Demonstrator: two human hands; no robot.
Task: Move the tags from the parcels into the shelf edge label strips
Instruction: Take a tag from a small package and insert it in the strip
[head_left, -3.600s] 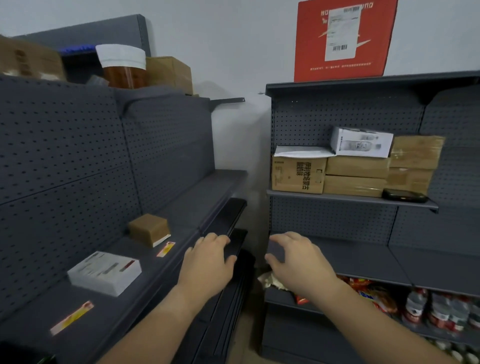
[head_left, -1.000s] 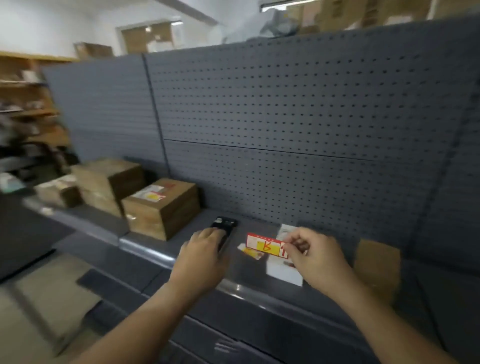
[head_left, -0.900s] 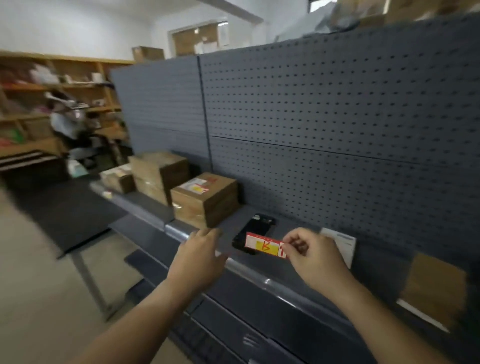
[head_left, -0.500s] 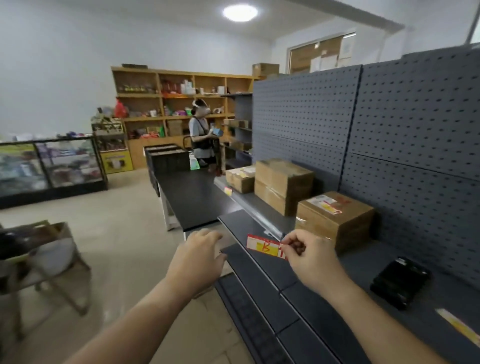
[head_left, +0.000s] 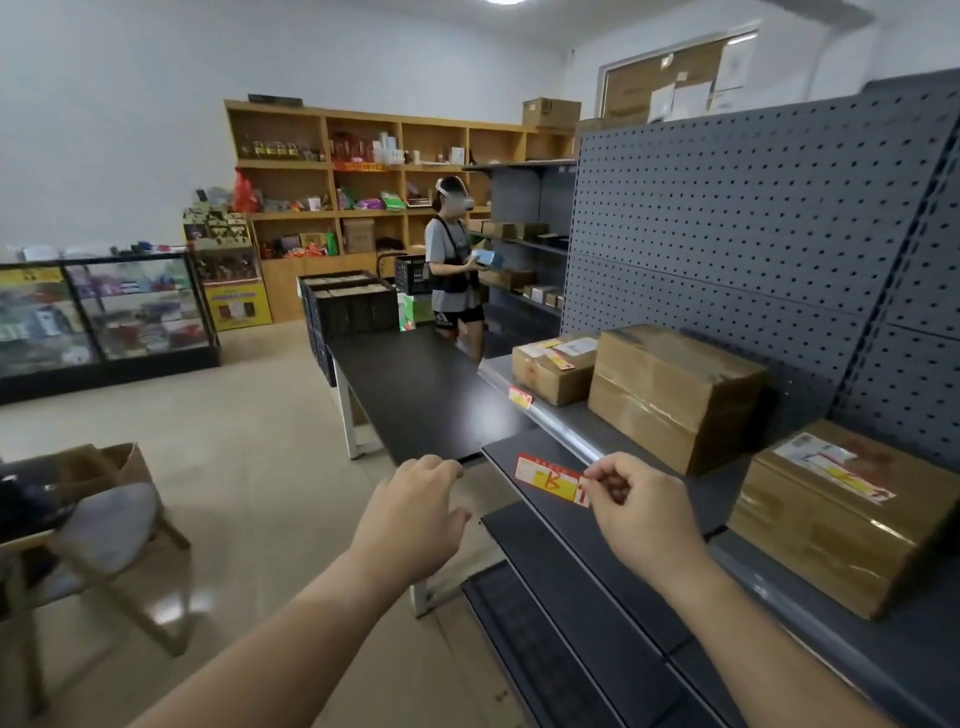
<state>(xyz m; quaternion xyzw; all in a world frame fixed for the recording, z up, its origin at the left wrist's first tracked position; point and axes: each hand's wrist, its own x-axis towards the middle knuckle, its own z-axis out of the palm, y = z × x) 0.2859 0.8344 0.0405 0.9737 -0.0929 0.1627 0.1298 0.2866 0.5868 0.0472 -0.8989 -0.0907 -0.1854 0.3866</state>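
Observation:
My right hand pinches a red, white and yellow tag by its right end, holding it in the air just in front of the shelf edge label strip. My left hand hovers empty to the left, fingers loosely curled. Three cardboard parcels stand on the grey shelf: a near one with a yellow tag on top, a large middle one, and a far one with labels on it. Another tag sits in the strip below the far parcel.
A black table butts against the shelf's far end. A person stands beyond it holding a box. A wooden chair is at the left, a glass display counter further back. Lower dark shelves jut out beneath my hands.
My view has swung left along the shelf, away from the phone and white box. The right hand still carries the tag; the parcels are closer, and the left hand stays empty.

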